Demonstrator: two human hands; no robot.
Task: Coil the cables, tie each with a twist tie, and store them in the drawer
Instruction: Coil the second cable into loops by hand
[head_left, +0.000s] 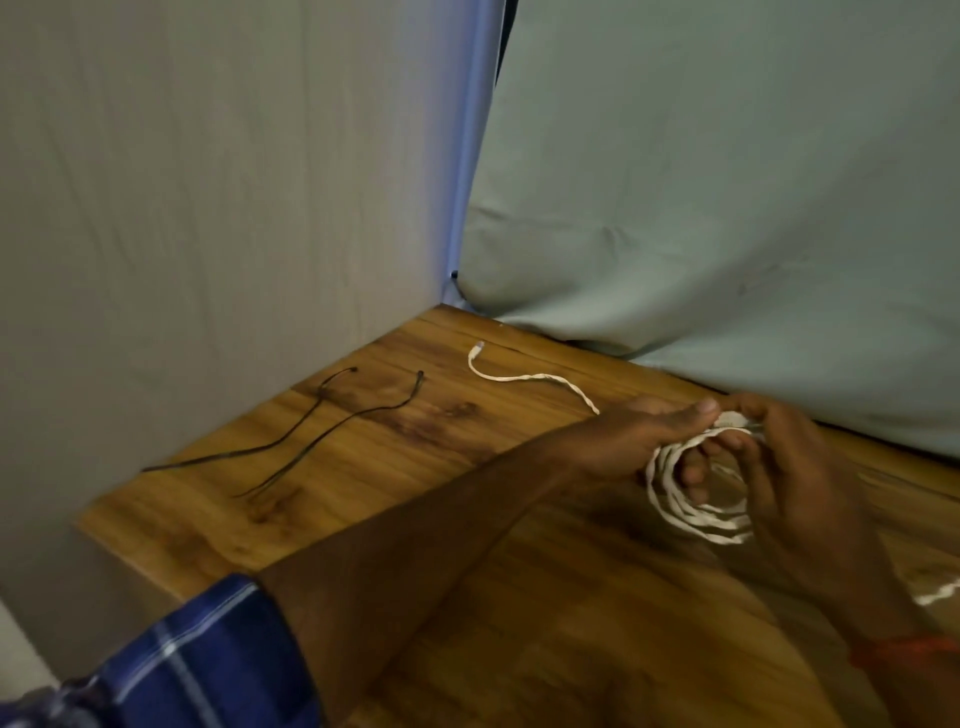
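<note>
A white braided cable (696, 512) is wound into several loops above the wooden table (415, 519). My left hand (644, 441) holds the coil from the left, thumb on top and fingers through the loops. My right hand (800, 473) pinches the top of the coil from the right. The cable's loose tail (524, 378) trails back left across the table to a small white plug. Two thin black twist ties (311, 431) lie stretched out on the table at the left.
A grey panel (208, 208) stands along the table's left side, and a pale green cloth (727, 208) hangs behind it. Another white cable piece (937, 595) shows at the right edge. No drawer is in view.
</note>
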